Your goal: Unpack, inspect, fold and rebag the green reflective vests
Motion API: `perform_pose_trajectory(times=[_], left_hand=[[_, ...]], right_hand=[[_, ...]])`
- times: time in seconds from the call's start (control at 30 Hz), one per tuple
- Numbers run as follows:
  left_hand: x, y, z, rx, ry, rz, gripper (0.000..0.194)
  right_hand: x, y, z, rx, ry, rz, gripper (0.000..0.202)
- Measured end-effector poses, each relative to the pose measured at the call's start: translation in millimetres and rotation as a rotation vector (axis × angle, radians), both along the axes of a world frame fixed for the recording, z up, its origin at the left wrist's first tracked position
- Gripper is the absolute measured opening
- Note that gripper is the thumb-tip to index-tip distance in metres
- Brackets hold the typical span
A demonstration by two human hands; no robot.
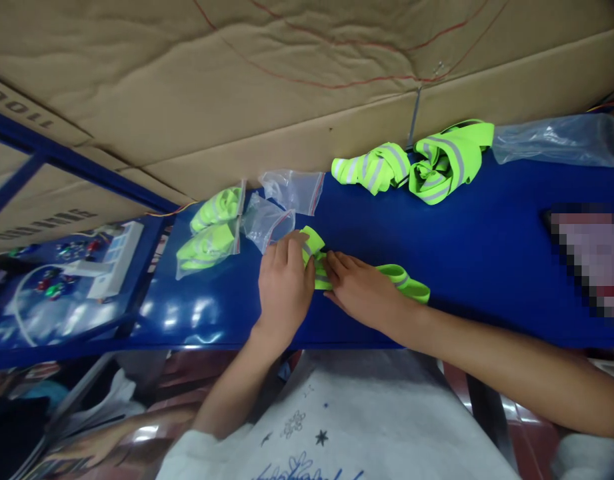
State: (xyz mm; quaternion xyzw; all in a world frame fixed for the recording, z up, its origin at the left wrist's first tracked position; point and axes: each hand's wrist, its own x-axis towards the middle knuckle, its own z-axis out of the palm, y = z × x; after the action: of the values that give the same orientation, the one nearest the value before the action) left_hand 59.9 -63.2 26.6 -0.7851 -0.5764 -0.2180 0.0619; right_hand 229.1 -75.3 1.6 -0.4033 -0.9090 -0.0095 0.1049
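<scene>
Between my hands, low over the blue table, is a neon yellow-green reflective strap (314, 245) with grey stripes. My left hand (287, 277) is closed on its left end, thumb against the strap. From the right, my right hand (359, 287) pinches the same strap with bent fingers. A loose loop of the strap (407, 283) lies beyond my right wrist. Just past my left hand are an open clear zip bag (267, 220) and another clear zip bag (294, 190), with no strap visible inside either.
Two zip bags holding folded straps (207, 247) lie at the left. Two bundled straps, one rolled (371, 168) and one looser (449, 163), sit against the cardboard (267, 147). A plastic bag (561, 140) and a blurred-out flat object (594, 257) are at the right. Another person's arm (121, 437) shows lower left.
</scene>
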Motion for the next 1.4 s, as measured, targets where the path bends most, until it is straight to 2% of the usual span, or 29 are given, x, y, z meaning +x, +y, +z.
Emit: perform_pose_trajectory(times=[0.1, 0.2, 0.33, 0.4, 0.47, 0.53, 0.6, 0.63, 0.73, 0.9, 1.0, 1.23, 1.4], left_hand=[[11, 1, -7.5, -0.004, 0.054, -0.029, 0.029], [14, -2, -8.5, -0.080, 0.056, -0.159, 0.026], [6, -3, 0.8, -0.188, -0.100, -0.270, 0.040], [0, 1, 3.8, -0.199, -0.166, -0.251, 0.042], [-6, 7, 2.6, -0.175, -0.161, -0.157, 0.045], [-13, 14, -2.5, -0.151, -0.153, -0.021, 0.063], [-20, 20, -9.6, -0.208, -0.205, 0.042, 0.083], [-23, 22, -13.0, -0.264, -0.248, 0.038, 0.085], [-25, 23, -19.3, -0.359, -0.324, -0.012, 0.072], [-6, 11, -14.4, -0.090, -0.106, 0.031, 0.066], [5, 7, -9.8, 0.011, 0.017, 0.022, 0.063], [10, 13, -7.7, 0.122, 0.178, 0.039, 0.052], [0, 17, -10.8, 0.113, 0.287, 0.016, 0.044]], right_hand=[[-2, -2, 0.6, 0.030, -0.062, -0.123, 0.045], [-1, -1, 0.0, 0.048, -0.096, -0.101, 0.045], [1, 1, -1.5, 0.055, -0.101, -0.057, 0.044], [1, 2, -2.2, 0.066, -0.108, -0.051, 0.045], [1, 3, -2.5, 0.070, -0.123, -0.053, 0.044], [1, 3, -1.8, 0.068, -0.137, -0.042, 0.043], [1, 3, -0.1, 0.060, -0.127, -0.038, 0.041], [1, 2, 1.0, 0.049, -0.109, -0.046, 0.040], [2, -1, 4.4, 0.000, -0.046, -0.104, 0.036], [-4, -3, 4.5, -0.013, -0.032, -0.195, 0.036], [-8, -3, 2.3, 0.013, -0.074, -0.208, 0.036], [-5, -9, 11.6, 0.015, -0.083, -0.207, 0.041], [0, -4, 15.3, -0.042, -0.071, -0.093, 0.035]])
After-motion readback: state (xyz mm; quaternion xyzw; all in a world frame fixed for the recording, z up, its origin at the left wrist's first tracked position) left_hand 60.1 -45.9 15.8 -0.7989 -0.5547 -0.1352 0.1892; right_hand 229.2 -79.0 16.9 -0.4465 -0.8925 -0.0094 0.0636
